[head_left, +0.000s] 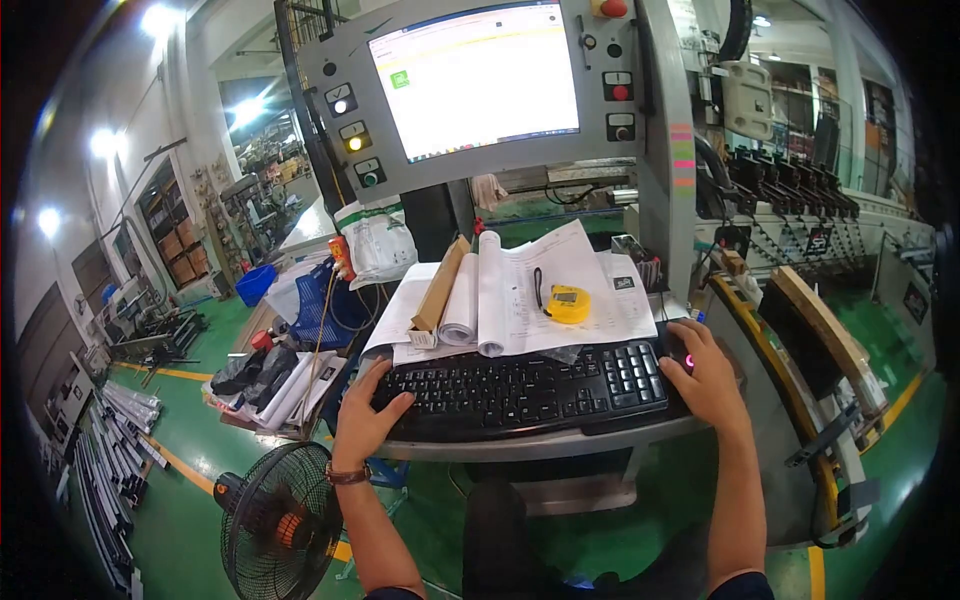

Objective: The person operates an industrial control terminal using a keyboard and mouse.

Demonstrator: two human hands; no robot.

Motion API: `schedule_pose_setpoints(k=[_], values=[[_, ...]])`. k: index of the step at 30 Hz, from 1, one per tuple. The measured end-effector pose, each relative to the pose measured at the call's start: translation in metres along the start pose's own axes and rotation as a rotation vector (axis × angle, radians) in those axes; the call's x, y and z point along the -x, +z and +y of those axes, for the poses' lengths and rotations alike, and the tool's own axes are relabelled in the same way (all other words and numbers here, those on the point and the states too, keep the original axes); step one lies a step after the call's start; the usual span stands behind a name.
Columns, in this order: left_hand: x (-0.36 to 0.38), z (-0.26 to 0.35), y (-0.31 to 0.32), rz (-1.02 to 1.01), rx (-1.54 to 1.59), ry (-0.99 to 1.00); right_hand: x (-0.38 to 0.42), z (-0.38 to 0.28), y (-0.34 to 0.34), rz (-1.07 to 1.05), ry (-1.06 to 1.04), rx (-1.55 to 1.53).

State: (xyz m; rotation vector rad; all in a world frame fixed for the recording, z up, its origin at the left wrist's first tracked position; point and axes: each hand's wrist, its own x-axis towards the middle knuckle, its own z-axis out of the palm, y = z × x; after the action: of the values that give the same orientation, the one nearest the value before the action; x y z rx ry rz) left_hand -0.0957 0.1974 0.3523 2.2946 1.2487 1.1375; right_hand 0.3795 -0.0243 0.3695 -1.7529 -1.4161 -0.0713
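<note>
Green workshop flooring (170, 520) below; left hand (365, 422), thumb apart, flanks a long black plastic keyboard (520, 390), presumably for reach; right hand (712, 378) covers a dark, pink-lit mouse (688, 359), grip unclear.

Grey metal ledge (540, 446) with black keyboard (520, 388), mouse (690, 361), and paper sheets (622, 318) behind.

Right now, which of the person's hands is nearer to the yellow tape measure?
Right. The right hand is by the right end of the keyboard, to the right of the yellow tape measure; the left hand is farther off, at the keyboard's left end.
</note>
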Motion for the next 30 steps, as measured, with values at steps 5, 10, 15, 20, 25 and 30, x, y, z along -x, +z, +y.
schedule_pose_setpoints(k=[5, 10, 15, 20, 25, 30], values=[[0.0005, 0.0000, 0.0006, 0.003, 0.025, 0.001, 0.0001, -0.0013, 0.0003, 0.015, 0.013, -0.010], [0.0007, 0.0020, -0.0007, 0.004, 0.004, 0.015, 0.0005, -0.0015, 0.0003, 0.021, 0.017, -0.002], [0.0007, 0.0021, -0.0001, 0.006, 0.010, 0.016, 0.0003, -0.0015, 0.0005, 0.020, 0.013, -0.019], [0.0002, 0.0001, 0.0002, 0.005, 0.000, 0.016, 0.0004, -0.0029, -0.0003, 0.013, 0.027, -0.021], [0.0008, 0.0011, -0.0001, 0.005, 0.005, 0.010, 0.0000, 0.0011, 0.0012, 0.012, 0.028, -0.026], [0.0006, -0.0006, 0.0000, 0.006, 0.003, 0.012, 0.0000, 0.0013, 0.0011, 0.014, 0.022, -0.022]])
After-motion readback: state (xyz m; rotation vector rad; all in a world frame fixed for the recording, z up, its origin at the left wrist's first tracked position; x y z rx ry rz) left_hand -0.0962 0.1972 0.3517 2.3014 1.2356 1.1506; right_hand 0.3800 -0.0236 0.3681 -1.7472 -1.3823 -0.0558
